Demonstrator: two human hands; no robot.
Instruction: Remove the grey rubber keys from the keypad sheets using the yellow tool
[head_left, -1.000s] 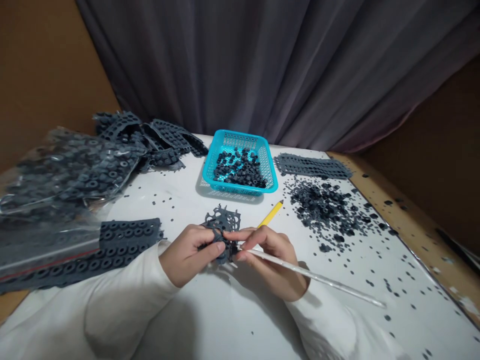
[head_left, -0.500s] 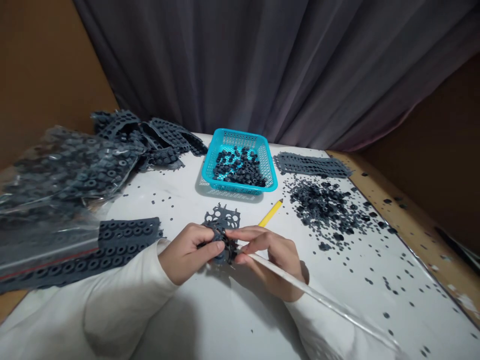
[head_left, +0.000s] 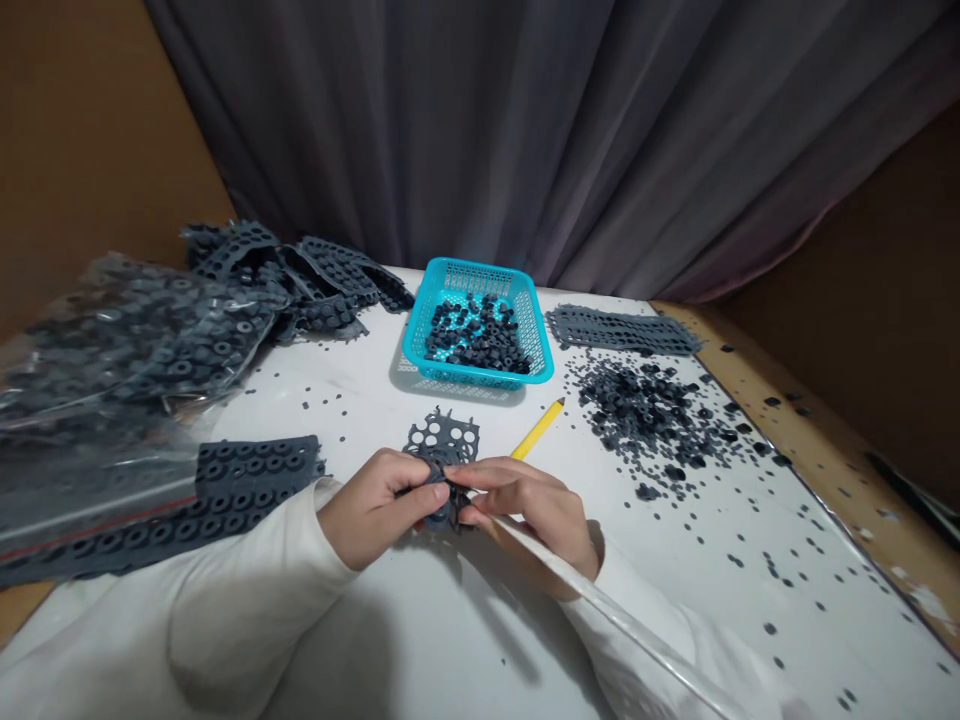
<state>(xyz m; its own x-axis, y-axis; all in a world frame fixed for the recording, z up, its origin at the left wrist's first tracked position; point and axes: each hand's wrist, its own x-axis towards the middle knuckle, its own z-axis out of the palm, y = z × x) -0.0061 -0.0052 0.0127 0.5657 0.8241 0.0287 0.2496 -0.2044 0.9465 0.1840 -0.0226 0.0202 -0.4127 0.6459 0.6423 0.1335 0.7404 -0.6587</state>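
Note:
My left hand point(head_left: 381, 508) is closed round a bunched piece of dark grey rubber sheet point(head_left: 454, 437), its thumb on top. The sheet's far end, with rows of round holes, sticks out beyond my fingers. At its right edge, the fingertips of my right hand point(head_left: 544, 512) are pinched together against the rubber. A long, pale translucent strip point(head_left: 592, 590) runs back from those fingertips across the palm and along the sleeve; its exact kind is unclear. What lies between the fingertips is mostly hidden. Just beyond my right hand lies a yellow pen-like tool point(head_left: 538, 428) with a dark tip.
A turquoise basket point(head_left: 546, 345) holds many small black rubber pieces. Right of it are a perforated sheet point(head_left: 622, 330) and a heap of black scraps point(head_left: 645, 405). At left lie a clear bag of rings point(head_left: 150, 340), a ring-studded sheet point(head_left: 259, 470) and piled sheets point(head_left: 330, 270).
My right hand and the translucent strip have shifted slightly left, closer to my left hand. The rubber sheet has moved a little; my left hand has stayed almost still.

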